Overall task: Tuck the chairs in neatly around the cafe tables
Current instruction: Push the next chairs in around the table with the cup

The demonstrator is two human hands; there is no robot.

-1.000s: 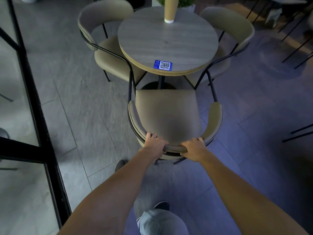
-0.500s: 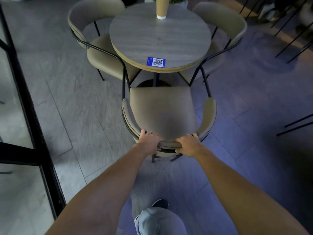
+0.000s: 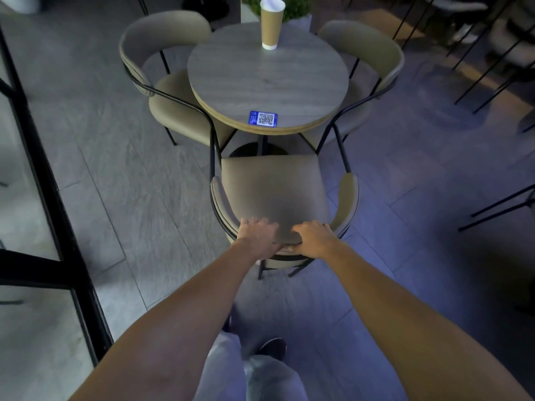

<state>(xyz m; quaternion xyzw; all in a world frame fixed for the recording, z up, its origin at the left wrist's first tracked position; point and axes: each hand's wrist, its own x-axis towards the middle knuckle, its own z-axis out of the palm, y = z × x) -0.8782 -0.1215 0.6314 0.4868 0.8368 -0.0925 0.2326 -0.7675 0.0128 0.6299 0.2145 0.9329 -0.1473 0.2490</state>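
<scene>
A beige padded chair [image 3: 275, 192] with a curved backrest and thin black legs stands right in front of me, its seat facing a round wooden cafe table [image 3: 267, 79]. My left hand [image 3: 257, 235] and my right hand [image 3: 312, 238] both grip the top of its backrest, side by side. The seat's front edge sits just short of the table's near rim. Two matching chairs flank the table: one at the left [image 3: 170, 91] and one at the right [image 3: 367, 62], both with their seats partly under the tabletop.
A brown paper cup [image 3: 271, 26] stands at the table's far side, and a blue QR-code card [image 3: 263, 118] lies near its front rim. A black-framed glass partition [image 3: 43, 180] runs along the left. Black chair legs [image 3: 498, 209] reach in from the right. A planter [image 3: 292, 13] is behind the table.
The chair has slid forward toward the table with both hands on its backrest, and I have stepped after it. The view has tilted, showing more of the cup.
</scene>
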